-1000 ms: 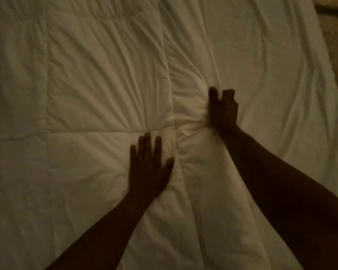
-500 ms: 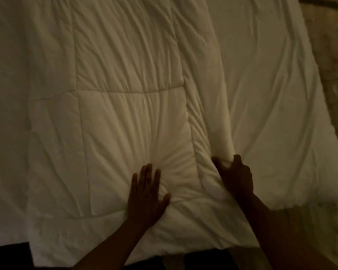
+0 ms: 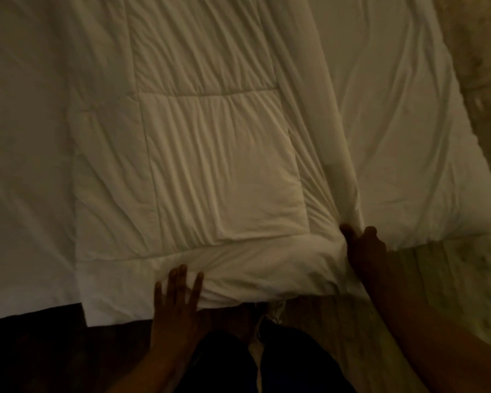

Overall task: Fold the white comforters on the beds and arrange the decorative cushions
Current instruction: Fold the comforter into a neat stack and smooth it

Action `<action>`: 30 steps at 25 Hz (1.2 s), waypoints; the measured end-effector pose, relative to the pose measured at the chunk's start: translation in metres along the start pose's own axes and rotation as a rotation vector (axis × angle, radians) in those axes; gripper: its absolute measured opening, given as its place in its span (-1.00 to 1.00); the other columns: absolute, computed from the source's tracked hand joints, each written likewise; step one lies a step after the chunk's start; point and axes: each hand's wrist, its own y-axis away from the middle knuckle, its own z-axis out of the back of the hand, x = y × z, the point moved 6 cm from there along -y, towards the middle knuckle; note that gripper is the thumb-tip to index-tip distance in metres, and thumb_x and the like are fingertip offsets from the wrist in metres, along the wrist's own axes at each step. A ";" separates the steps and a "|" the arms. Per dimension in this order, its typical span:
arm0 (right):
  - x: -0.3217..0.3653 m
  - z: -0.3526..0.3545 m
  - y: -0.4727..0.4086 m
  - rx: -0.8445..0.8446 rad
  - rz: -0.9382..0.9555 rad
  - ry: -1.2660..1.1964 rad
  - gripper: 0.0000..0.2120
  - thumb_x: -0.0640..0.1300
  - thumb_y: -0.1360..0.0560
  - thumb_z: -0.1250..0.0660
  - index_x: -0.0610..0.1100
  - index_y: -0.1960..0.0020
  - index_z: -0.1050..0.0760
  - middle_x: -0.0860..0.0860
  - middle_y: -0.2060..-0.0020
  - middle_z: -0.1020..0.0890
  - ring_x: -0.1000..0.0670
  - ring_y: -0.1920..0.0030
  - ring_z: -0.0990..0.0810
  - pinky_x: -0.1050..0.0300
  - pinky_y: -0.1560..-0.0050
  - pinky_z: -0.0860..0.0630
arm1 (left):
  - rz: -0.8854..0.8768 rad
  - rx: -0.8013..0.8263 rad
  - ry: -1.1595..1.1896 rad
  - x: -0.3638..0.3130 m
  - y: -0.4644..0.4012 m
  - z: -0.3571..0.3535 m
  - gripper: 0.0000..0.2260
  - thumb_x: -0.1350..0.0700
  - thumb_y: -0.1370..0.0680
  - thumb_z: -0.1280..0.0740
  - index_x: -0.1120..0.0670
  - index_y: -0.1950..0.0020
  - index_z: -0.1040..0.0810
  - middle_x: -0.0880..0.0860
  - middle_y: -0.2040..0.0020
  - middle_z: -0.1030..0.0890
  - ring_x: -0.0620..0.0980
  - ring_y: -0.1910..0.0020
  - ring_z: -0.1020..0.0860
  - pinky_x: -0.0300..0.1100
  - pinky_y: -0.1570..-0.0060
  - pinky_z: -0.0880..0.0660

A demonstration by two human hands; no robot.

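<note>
While dim, comforter (image 3: pixel 224 171) edge under left hand (image 3: pixel 176 304) fingers (image 3: pixel 179 279), right hand (image 3: pixel 364 251) pinching fold

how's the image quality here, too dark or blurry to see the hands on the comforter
Head view: dim, warm light; both hands are near-silhouettes. The left hand lies flat on the comforter edge, the right hand pinches a fold. Soft blur throughout, worst at the right edge; wrinkles remain readable.

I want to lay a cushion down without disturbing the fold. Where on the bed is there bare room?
Free: the flat sheet left of the comforter, and the flat stretch right of its long fold. Crowded: the near edge, where the left hand and right hand bunch it.
</note>
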 end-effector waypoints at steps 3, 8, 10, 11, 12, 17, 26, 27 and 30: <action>0.018 -0.005 0.007 -0.350 0.172 0.035 -0.37 0.07 -0.51 -0.30 -0.11 -0.48 -0.19 -0.22 -0.41 -0.34 -0.30 -0.35 -0.37 -0.26 -0.42 -0.26 | 0.106 -0.064 0.008 0.018 0.004 0.002 -0.42 -0.17 -0.63 0.01 0.14 -0.54 -0.26 0.26 -0.58 -0.11 0.27 -0.54 -0.14 0.34 -0.43 -0.12; 0.078 -0.080 0.077 -0.213 0.775 0.287 -0.32 -0.08 -0.50 -0.23 -0.08 -0.57 -0.10 -0.14 -0.57 -0.10 -0.21 -0.57 -0.01 -0.21 -0.55 0.08 | 0.203 -0.177 -0.053 0.043 0.015 0.012 -0.18 -0.05 -0.42 -0.49 0.09 -0.58 -0.19 0.26 -0.59 -0.03 0.29 -0.56 -0.04 0.46 -0.40 0.04; 0.090 -0.124 0.113 -0.111 0.994 0.443 -0.35 0.06 -0.52 -0.18 -0.03 -0.57 -0.13 -0.11 -0.58 -0.09 -0.23 -0.57 0.01 -0.28 -0.53 0.07 | 0.273 -0.183 -0.065 0.061 0.019 0.017 -0.13 -0.05 -0.41 -0.50 0.04 -0.60 -0.10 0.28 -0.59 0.04 0.34 -0.56 0.03 0.47 -0.39 0.04; 0.093 -0.144 0.127 -0.078 1.076 0.484 -0.35 0.10 -0.52 -0.16 -0.01 -0.57 -0.13 -0.09 -0.58 -0.09 -0.22 -0.58 0.03 -0.30 -0.52 0.07 | 0.314 -0.198 -0.050 0.074 0.022 0.018 -0.10 -0.05 -0.41 -0.49 0.01 -0.61 -0.04 0.28 -0.59 0.08 0.35 -0.56 0.05 0.48 -0.39 0.03; 0.096 -0.161 0.138 -0.059 1.133 0.502 -0.34 0.11 -0.51 -0.16 0.00 -0.57 -0.12 -0.08 -0.58 -0.08 -0.22 -0.58 0.05 -0.32 -0.51 0.08 | 0.346 -0.207 -0.029 0.089 0.026 0.017 -0.07 -0.03 -0.41 -0.50 0.00 -0.62 0.01 0.28 -0.59 0.12 0.37 -0.55 0.07 0.48 -0.39 0.01; 0.112 -0.205 0.167 -0.063 1.210 0.487 -0.27 -0.03 -0.46 -0.24 -0.02 -0.59 -0.07 -0.12 -0.58 -0.04 -0.23 -0.58 0.07 -0.31 -0.51 0.02 | 0.366 -0.160 -0.002 0.146 0.022 0.007 -0.14 0.08 -0.47 -0.45 0.07 -0.61 0.02 0.36 -0.56 0.01 0.48 -0.45 -0.20 0.50 -0.25 -0.25; 0.115 -0.225 0.174 -0.066 1.237 0.565 -0.28 0.04 -0.48 -0.23 0.04 -0.59 -0.06 -0.07 -0.59 -0.02 -0.18 -0.59 0.10 -0.27 -0.52 0.03 | 0.315 0.121 0.036 0.169 0.067 -0.036 -0.15 0.35 -0.29 -0.53 0.29 -0.52 -0.21 0.48 -0.34 -0.40 0.43 -0.07 -0.60 0.14 0.42 -0.60; 0.113 -0.225 0.177 -0.049 1.259 0.572 -0.27 0.05 -0.47 -0.23 0.04 -0.59 -0.06 -0.07 -0.59 -0.01 -0.17 -0.59 0.10 -0.27 -0.52 0.02 | 0.312 0.150 0.022 0.168 0.074 -0.040 -0.16 0.38 -0.30 -0.51 0.32 -0.52 -0.20 0.52 -0.37 -0.32 0.47 -0.09 -0.57 0.16 0.42 -0.59; 0.108 -0.228 0.177 -0.040 1.259 0.631 -0.29 0.07 -0.50 -0.20 0.04 -0.59 -0.03 -0.06 -0.59 0.02 -0.16 -0.59 0.11 -0.26 -0.53 0.01 | 0.401 0.199 0.104 0.167 0.059 -0.053 -0.27 0.27 -0.59 -0.25 0.26 -0.57 0.19 0.49 -0.48 0.13 0.51 -0.37 -0.32 0.30 -0.05 -0.54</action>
